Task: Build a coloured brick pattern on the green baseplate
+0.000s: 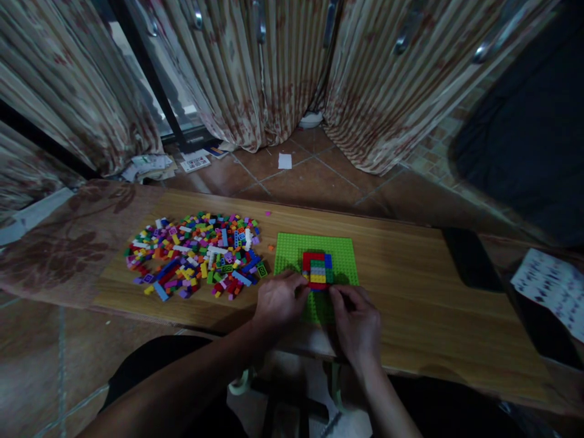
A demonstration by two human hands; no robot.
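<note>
A green baseplate (pixel 344 249) lies on the wooden table, bearing a small block of toy bricks. Red and blue bricks form its outer edge; green, grey and yellow ones fill the middle. Along the near side runs a long red brick (pixel 318 285). My left hand (pixel 281 298) is closed, its fingertips pinching the left end of that brick. At the opposite end, my right hand (pixel 358 319) is closed too, thumb and forefinger against the brick. Whether the red brick is fully pressed down I cannot tell.
A wide pile of loose bricks (pixel 196 255) in many colours covers the left of the wooden table (pixel 401 267). At the right lie a dark flat object (pixel 472 258) and a printed sheet (pixel 550 286). Striped curtains (pixel 274 73) hang beyond the tiled floor.
</note>
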